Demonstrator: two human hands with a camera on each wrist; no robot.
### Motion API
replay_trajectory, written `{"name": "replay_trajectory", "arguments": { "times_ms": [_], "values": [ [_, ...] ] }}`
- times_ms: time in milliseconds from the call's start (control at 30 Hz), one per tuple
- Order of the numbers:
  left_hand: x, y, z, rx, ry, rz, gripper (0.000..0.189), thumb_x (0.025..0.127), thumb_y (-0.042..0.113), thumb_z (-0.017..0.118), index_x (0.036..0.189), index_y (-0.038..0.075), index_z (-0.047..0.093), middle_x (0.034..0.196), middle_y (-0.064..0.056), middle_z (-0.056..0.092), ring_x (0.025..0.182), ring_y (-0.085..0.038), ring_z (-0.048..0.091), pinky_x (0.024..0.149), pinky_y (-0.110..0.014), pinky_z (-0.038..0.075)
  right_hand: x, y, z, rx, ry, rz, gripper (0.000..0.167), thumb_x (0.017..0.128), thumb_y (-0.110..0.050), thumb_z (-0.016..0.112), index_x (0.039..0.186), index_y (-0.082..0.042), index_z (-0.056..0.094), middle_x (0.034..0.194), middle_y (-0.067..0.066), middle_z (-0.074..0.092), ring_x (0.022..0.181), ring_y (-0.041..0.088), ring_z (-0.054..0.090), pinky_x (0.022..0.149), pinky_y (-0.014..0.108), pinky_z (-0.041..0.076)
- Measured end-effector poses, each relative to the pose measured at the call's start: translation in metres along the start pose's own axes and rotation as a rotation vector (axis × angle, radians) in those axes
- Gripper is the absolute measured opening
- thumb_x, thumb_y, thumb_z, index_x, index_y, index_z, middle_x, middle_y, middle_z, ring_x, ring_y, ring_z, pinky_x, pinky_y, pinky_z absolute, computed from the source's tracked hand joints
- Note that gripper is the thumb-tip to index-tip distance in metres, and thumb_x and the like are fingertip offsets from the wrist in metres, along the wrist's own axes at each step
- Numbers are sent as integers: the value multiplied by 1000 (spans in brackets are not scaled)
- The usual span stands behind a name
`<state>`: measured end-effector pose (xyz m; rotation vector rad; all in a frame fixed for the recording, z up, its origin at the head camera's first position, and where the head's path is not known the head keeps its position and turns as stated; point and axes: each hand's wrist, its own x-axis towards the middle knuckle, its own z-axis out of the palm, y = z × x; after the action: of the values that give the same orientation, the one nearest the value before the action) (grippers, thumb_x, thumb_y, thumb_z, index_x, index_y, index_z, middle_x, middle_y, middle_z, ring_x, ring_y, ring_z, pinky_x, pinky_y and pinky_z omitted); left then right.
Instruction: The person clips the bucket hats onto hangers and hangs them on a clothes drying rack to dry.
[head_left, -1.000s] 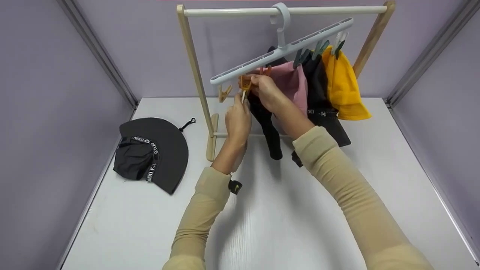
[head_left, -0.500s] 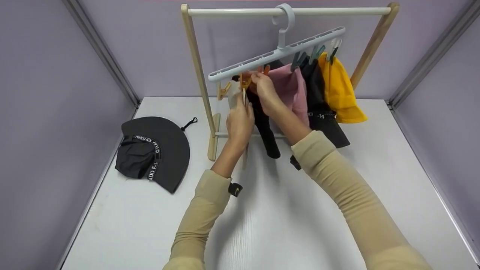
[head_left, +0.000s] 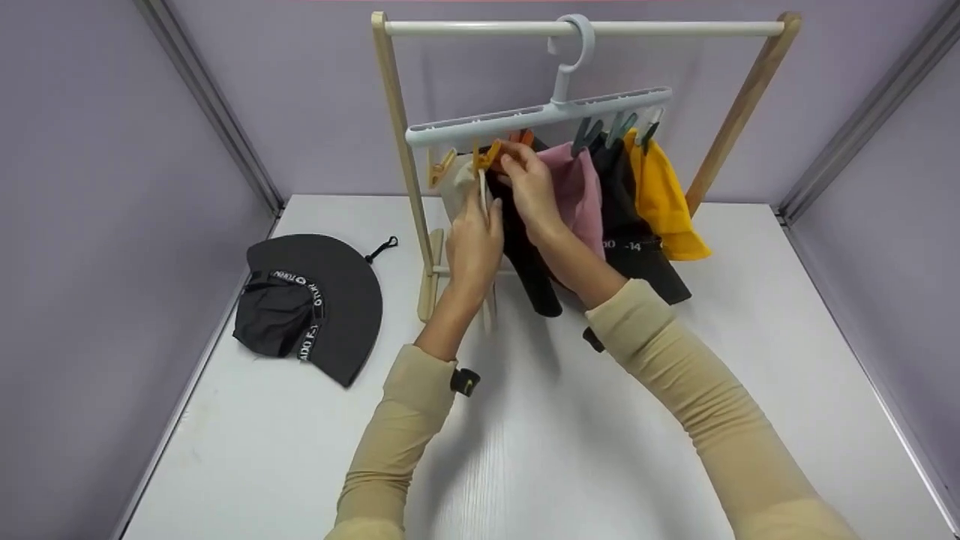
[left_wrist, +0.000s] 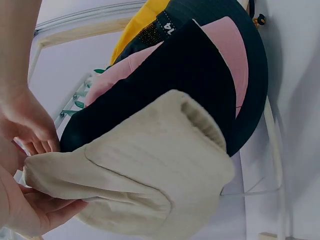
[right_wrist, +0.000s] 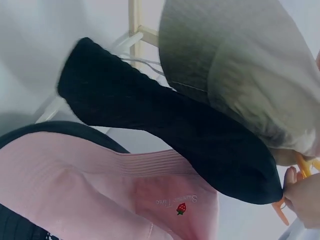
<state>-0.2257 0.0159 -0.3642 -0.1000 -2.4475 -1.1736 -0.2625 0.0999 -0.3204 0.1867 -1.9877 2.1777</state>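
My left hand pinches the crown edge of a beige cloth hat, which hangs down below the fingers. A yellow-orange clothespin on the pale blue hanger sits at that edge. At the clothespin, the fingers of my right hand are bent round its outer arm; the exact grip is partly hidden. Right beside them hangs a black hat, with a pink hat behind it. A second black hat with white lettering and a yellow hat hang further right.
The hanger hooks over the white rail of a wooden-legged rack. Another yellowish clothespin hangs at the hanger's left end. On the white table, a wide-brimmed dark hat lies at left. Lilac walls stand around.
The hanger has tipped back nearer level, its left end rising and right end dropping. More of the beige hat shows beside my left hand. Both hands stay at the clothespin.
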Motion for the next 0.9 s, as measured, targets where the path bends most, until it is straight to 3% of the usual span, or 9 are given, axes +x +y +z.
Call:
{"name": "replay_trajectory", "arguments": {
  "times_ms": [200, 333, 433, 567, 733, 800, 900],
  "values": [
    [-7, -10, -4, -97, -14, -17, 44, 99, 32, 40, 134, 5, 44, 113, -15, 59, 92, -27, 59, 77, -38, 45, -20, 10, 1, -135, 46, -157, 23, 94, 4, 45, 115, 7, 52, 112, 15, 56, 104, 22, 51, 88, 26, 39],
    [-13, -22, -10, -204, 19, 17, 44, 101, 32, 35, 129, 2, 49, 113, -13, 60, 98, -23, 58, 83, -34, 43, -33, 18, 2, -177, 94, -250, 20, 89, 9, 48, 109, 6, 52, 106, 15, 56, 100, 20, 52, 87, 25, 39],
    [-18, -37, -16, -242, 73, 29, 41, 101, 28, 35, 123, 0, 54, 109, -13, 61, 97, -22, 58, 83, -33, 43, -44, 22, 3, -166, 67, -315, 18, 88, 12, 48, 105, 6, 51, 102, 18, 56, 95, 24, 53, 84, 28, 41],
    [-25, -71, -25, -233, 145, -31, 36, 100, 26, 39, 113, 1, 61, 105, -12, 63, 95, -23, 59, 81, -35, 44, -66, 20, 9, -164, -28, -383, 17, 86, 14, 47, 103, 10, 49, 95, 22, 55, 88, 30, 54, 79, 32, 42],
    [-35, -135, -42, -116, 200, -210, 30, 97, 23, 46, 110, 0, 62, 105, -15, 63, 96, -29, 58, 82, -41, 42, -92, 23, 19, -195, -141, -456, 17, 83, 17, 48, 99, 10, 50, 86, 21, 57, 79, 31, 55, 71, 32, 44],
    [-39, -163, -54, -37, 168, -332, 32, 96, 21, 47, 115, -2, 57, 114, -19, 58, 105, -33, 53, 88, -43, 38, -97, 37, 21, -211, -194, -468, 16, 83, 16, 49, 97, 8, 53, 83, 18, 59, 76, 27, 56, 68, 30, 44],
    [-48, -203, -79, 105, 49, -559, 44, 95, 22, 45, 128, -6, 43, 130, -24, 43, 120, -40, 36, 96, -49, 28, -105, 60, 28, -231, -323, -421, 14, 84, 14, 50, 94, 4, 55, 81, 13, 60, 74, 22, 57, 65, 29, 46]
  ]
}}
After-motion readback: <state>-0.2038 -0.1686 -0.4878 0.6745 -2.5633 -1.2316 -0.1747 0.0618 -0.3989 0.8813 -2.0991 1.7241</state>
